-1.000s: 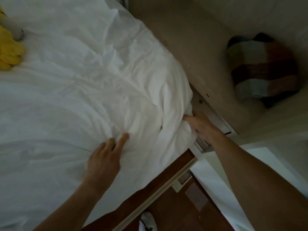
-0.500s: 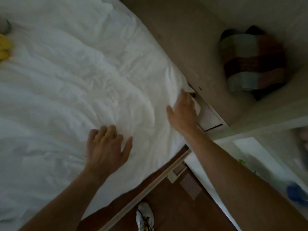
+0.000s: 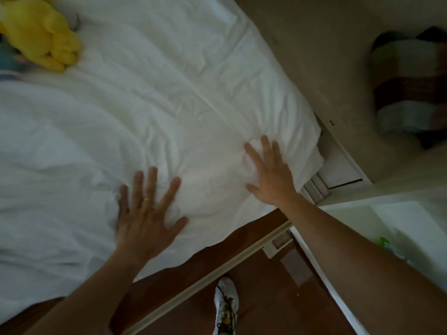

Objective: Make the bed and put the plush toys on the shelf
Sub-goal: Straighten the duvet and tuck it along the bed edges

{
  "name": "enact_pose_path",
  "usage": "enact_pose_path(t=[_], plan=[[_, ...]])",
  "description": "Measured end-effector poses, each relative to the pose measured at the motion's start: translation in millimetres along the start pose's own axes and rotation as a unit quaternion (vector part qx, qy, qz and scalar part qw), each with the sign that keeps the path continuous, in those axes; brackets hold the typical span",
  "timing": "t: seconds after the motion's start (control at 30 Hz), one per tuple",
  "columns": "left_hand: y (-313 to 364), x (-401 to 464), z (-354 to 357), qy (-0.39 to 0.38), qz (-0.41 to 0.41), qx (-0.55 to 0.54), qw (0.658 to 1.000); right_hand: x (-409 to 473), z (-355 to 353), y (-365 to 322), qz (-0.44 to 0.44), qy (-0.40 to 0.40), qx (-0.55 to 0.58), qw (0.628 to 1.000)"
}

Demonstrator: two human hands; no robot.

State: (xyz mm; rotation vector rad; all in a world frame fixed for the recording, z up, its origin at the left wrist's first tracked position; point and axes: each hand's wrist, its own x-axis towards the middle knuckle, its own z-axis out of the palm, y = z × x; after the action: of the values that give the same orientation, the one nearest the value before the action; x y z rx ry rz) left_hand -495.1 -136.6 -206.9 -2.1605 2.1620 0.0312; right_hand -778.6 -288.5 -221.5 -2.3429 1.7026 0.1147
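The splayed, straight fingers (image 3: 152, 180) of the left hand (image 3: 145, 221) and right hand (image 3: 271, 175) are pressing flat on the rumpled white fabric duvet (image 3: 150, 112), likely smoothing creases near the bed's corner. The soft yellow plush toy (image 3: 41, 32) is lying far up the bed, partly cut off by the frame edge.

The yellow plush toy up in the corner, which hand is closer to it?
The left hand. It lies flat on the white sheet, below and right of the yellow plush toy. The right hand presses the sheet farther right, near the bed's edge.
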Motion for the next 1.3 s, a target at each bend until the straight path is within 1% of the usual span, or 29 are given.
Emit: enact_pose_path(t=[0.03, 0.1, 0.13, 0.17, 0.2, 0.23, 0.27, 0.3, 0.33, 0.37, 0.4, 0.43, 0.5, 0.57, 0.63, 0.67, 0.7, 0.77, 0.83, 0.9, 0.93, 0.97, 1.03, 1.1, 1.17, 1.2, 1.23, 1.27, 1.3], plan=[[-6.2, -4.8, 1.3, -0.034, -0.003, -0.002, 0.999, 0.8, 3.0, -8.8, 0.026, -0.027, 0.003, 0.999], [-7.3, -0.2, -0.2, -0.084, -0.005, -0.031, 0.996, 4.6, -6.1, -39.6, 0.067, 0.001, 0.041, 0.997], [-6.5, 4.0, -5.8, -0.097, -0.012, -0.053, 0.994, 3.8, -14.8, -60.6, 0.055, 0.028, 0.062, 0.996], [-8.9, 7.4, -12.6, -0.099, -0.015, -0.081, 0.992, 1.0, -20.1, -81.7, 0.016, 0.051, 0.083, 0.995], [-15.0, 9.6, -20.8, -0.081, -0.014, -0.112, 0.99, -4.0, -23.2, -102.5, -0.033, 0.051, 0.104, 0.993], [-25.8, 8.7, -28.3, -0.043, -0.015, -0.149, 0.988, -10.5, -24.2, -121.4, -0.079, 0.038, 0.123, 0.989], [-40.8, 3.4, -33.2, 0.018, -0.015, -0.166, 0.986, -18.3, -24.5, -140.2, -0.115, 0.026, 0.133, 0.984], [-58.2, -6.0, -36.4, 0.085, -0.02, -0.148, 0.985, -24.2, -22.5, -157.0, -0.137, 0.02, 0.14, 0.98], [-79.8, -18.1, -38.3, 0.136, -0.038, -0.101, 0.985, -28.4, -21.0, -173.1, -0.148, 0.015, 0.146, 0.978], [-105.5, -32.4, -38.9, 0.167, -0.068, -0.052, 0.982, -29.9, -19.1, -190.0, -0.154, 0.009, 0.152, 0.976], [-133.5, -48.9, -39.2, 0.18, -0.109, -0.01, 0.978, -30.3, -17.8, -208.7, -0.165, 0.007, 0.155, 0.974], [-162.0, -67.2, -41.0, 0.178, -0.155, 0.022, 0.972, -30.1, -15.8, -228.8, -0.177, 0.012, 0.156, 0.972], [-218.1, -107.7, -45.3, 0.14, -0.232, 0.056, 0.961, -28.6, -12.9, -275.3, -0.193, 0.022, 0.169, 0.966], [-271.8, -150.5, -52.7, 0.102, -0.255, 0.047, 0.96, -31.7, -13.3, -332.5, -0.21, 0.034, 0.19, 0.958], [-319.8, -190.3, -57.4, 0.089, -0.244, 0.022, 0.965, -41.5, -11.9, -395.6, -0.236, 0.042, 0.208, 0.948], [-339.5, -209.5, -56.0, 0.089, -0.217, 0.022, 0.972, -49.1, -9.9, -427.8, -0.255, 0.042, 0.208, 0.944], [-356.9, -228.4, -53.7, 0.089, -0.18, 0.033, 0.979, -56.8, -4.8, -458.8, -0.275, 0.038, 0.194, 0.941], [-396.8, -255.1, -46.6, 0.079, -0.113, 0.068, 0.988, -64.1, 7.8, -512.0, -0.289, 0.029, 0.119, 0.949], [-440.6, -257.1, -43.8, 0.054, -0.098, 0.1, 0.989, -59.4, 22.9, -550.0, -0.275, 0.028, 0.026, 0.961], [-471.5, -245.2, -39.4, 0.012, -0.09, 0.13, 0.987, -49.4, 34.7, -573.7, -0.269, 0.051, -0.012, 0.962], [-478.6, -239.5, -40.6, -0.034, -0.091, 0.136, 0.986, -44.5, 36.6, -580.0, -0.27, 0.042, -0.013, 0.962], [-481.2, -235.8, -43.9, -0.101, -0.099, 0.123, 0.982, -41.8, 35.7, -583.7, -0.273, 0.021, -0.003, 0.962], [-478.7, -247.5, -42.2, -0.222, -0.147, 0.044, 0.963, -45.0, 31.1, -582.3, -0.27, -0.011, 0.031, 0.962], [-474.8, -281.6, -34.4, -0.318, -0.172, -0.09, 0.928, -69.8, 32.3, -580.8, -0.287, -0.008, 0.068, 0.955], [-469.1, -310.7, -34.9, -0.457, -0.158, -0.192, 0.854, -97.1, 42.6, -583.2, -0.303, -0.025, 0.072, 0.95], [-470.8, -319.2, -37.9, -0.504, -0.141, -0.229, 0.821, -99.6, 45.6, -589.7, -0.295, -0.064, 0.042, 0.952], [-476.5, -321.5, -43.6, -0.511, -0.142, -0.263, 0.806, -93.0, 40.3, -604.0, -0.269, -0.122, 0.002, 0.955], [-483.6, -320.3, -49.4, -0.476, -0.149, -0.304, 0.812, -80.3, 29.1, -619.8, -0.233, -0.19, -0.061, 0.952], [-492.7, -317.3, -57.5, -0.395, -0.161, -0.337, 0.84, -66.8, 14.8, -633.7, -0.201, -0.265, -0.108, 0.937]])
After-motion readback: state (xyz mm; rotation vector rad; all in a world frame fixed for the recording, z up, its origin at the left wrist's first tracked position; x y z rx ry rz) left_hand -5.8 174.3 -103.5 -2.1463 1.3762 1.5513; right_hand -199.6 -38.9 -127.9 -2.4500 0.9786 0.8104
